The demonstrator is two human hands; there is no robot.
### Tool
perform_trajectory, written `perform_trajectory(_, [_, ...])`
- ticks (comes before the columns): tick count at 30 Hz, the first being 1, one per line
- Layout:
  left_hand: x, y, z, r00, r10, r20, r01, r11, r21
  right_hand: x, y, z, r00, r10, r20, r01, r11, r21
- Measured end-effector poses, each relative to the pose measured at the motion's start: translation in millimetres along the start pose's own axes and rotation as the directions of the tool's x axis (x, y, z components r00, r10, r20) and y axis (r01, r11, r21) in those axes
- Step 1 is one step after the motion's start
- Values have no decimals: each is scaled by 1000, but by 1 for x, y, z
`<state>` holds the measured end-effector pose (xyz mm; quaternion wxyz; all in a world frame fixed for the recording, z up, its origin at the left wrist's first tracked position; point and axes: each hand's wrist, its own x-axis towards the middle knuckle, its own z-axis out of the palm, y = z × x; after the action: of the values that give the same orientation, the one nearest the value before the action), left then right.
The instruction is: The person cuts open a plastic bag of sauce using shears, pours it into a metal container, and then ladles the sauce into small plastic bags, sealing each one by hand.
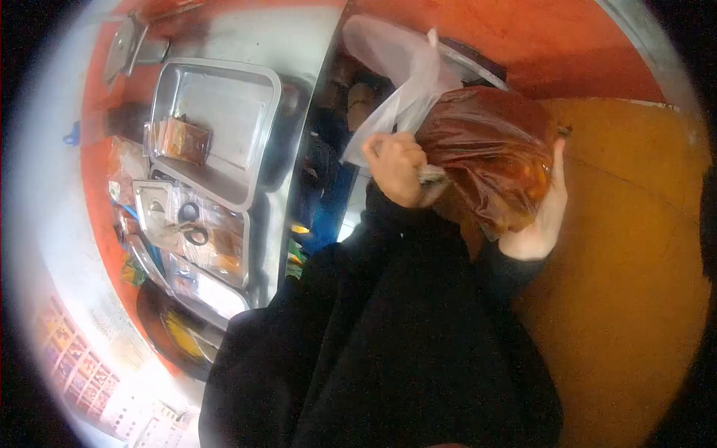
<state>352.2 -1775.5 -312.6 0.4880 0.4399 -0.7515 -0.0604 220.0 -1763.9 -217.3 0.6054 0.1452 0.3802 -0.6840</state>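
A clear plastic bag [485, 142] full of a reddish-brown, sauce-like food hangs in front of me, bulging and wrinkled. My left hand [398, 168] is closed in a fist round the bag's gathered neck, and loose clear plastic [418, 86] sticks up beyond it. Against the right side of the filled bag lies my right hand [551, 205], cupping and supporting it. Most of that hand's fingers are hidden behind the bag.
To the left stands a metal counter with a steel tray [265, 123] holding a wrapped brown packet [183, 140]. A second tray [246, 261] carries packets and black rings [196, 236]. A dark pan [168, 321] sits lower left. An orange-brown surface [627, 299] fills the right.
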Motion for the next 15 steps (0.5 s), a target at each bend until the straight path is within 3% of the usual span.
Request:
perform_trajectory(1, [4,-8,1,1000,-5,-5,5,1000,3,-3,-1,-3,999,22,35,-21,1000,-8])
perform_trajectory(3, [13,-25,3,965,28,-260,-55,994,-99,-9,-1,-12,991,50,124,-57,997,47])
perform_trajectory(5, [34,-23,-9,953,-96,-287,75,994,-85,-16,1,-21,966,165,197,-184,979,85])
perform_trajectory(7, [41,-32,-14,934,-108,-342,76,992,-105,-29,6,-24,974,152,167,-172,979,112])
perform_trajectory(9, [57,-29,-30,973,-27,-228,33,999,25,-45,12,-17,985,-146,92,160,974,-161])
perform_trajectory(10, [53,-35,-32,976,-114,-186,118,993,7,-44,16,-24,904,-331,271,412,845,-341])
perform_trajectory(11, [55,-32,-35,976,-110,-189,113,994,7,-47,14,-24,902,-334,274,415,845,-338])
perform_trajectory(12, [59,-26,-39,949,-276,-153,269,961,-62,-52,10,-22,951,-208,227,238,965,-113])
perform_trajectory(13, [60,-22,-41,895,-433,-104,421,899,-123,-56,7,-19,975,-66,212,40,991,125])
perform_trajectory(14, [55,-33,-40,950,-281,-133,268,957,-107,-58,8,-15,962,-81,261,65,996,69])
perform_trajectory(15, [50,-42,-41,950,-283,-134,270,957,-106,-59,9,-13,962,-79,261,63,996,68])
